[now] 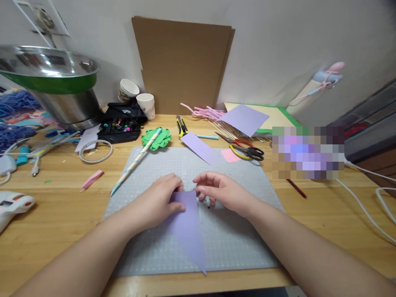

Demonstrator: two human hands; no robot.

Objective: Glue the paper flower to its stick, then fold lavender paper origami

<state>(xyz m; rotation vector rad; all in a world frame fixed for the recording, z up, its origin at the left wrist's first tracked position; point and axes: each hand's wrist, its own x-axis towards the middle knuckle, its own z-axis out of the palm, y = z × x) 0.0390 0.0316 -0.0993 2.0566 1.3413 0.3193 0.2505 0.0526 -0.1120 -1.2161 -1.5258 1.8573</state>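
A folded purple paper triangle (188,231) lies on the grey cutting mat (235,239), its point towards me. My left hand (159,202) presses on its upper left corner with bent fingers. My right hand (221,192) pinches the paper's top right corner, fingers curled. A small dark and white object (208,202) sits under my right hand; I cannot make out what it is.
A green paper flower on a striped stick (154,140), a purple strip (199,148), a pink slip (230,155), scissors (247,150) and a yellow utility knife (181,126) lie at the mat's far edge. A glue gun (12,205) and tape roll (95,151) lie left. Cables run right.
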